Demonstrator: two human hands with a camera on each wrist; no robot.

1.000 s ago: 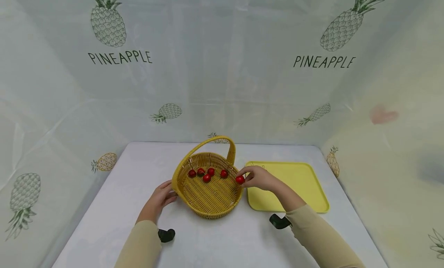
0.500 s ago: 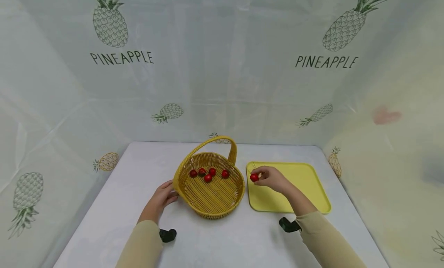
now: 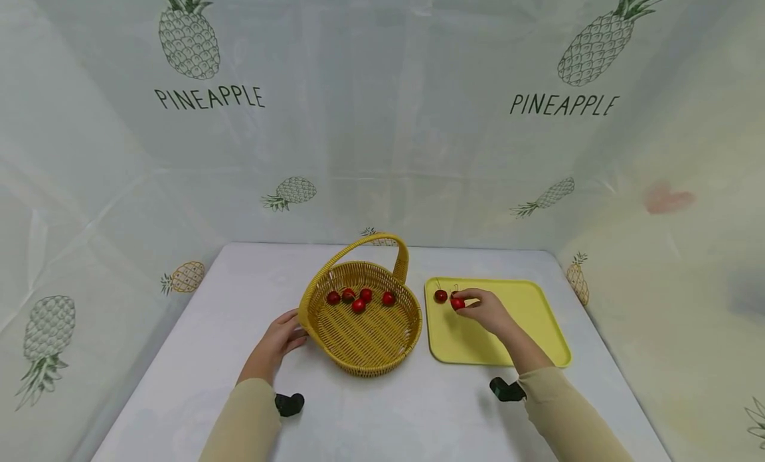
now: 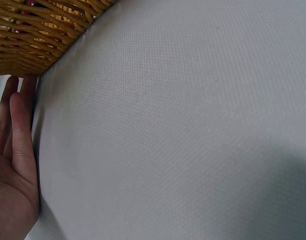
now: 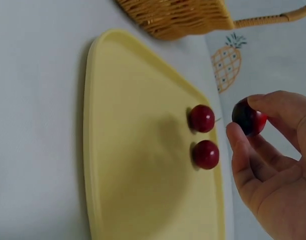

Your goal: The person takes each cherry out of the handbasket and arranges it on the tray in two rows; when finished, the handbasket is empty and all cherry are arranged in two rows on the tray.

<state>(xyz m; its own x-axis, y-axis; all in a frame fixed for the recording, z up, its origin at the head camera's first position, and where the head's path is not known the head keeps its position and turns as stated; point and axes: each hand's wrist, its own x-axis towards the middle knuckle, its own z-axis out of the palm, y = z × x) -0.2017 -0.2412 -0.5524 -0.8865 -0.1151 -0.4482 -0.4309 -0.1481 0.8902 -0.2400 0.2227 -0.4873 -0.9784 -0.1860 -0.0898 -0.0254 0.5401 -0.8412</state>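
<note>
The cherry (image 5: 249, 117) is pinched between the thumb and fingertips of the right hand (image 3: 487, 311), raised above the yellow tray (image 3: 532, 306). Two more cherries (image 5: 206, 154) lie on the tray beneath, near each other at its far edge. Left of the tray, well apart from the hand's work, stands a wicker basket (image 3: 367, 339) holding five red cherries (image 3: 358, 306). The left hand (image 3: 277, 339) has its fingers loosely extended, tips at the basket's side. Everything rests on a white table (image 3: 358, 422).
</note>
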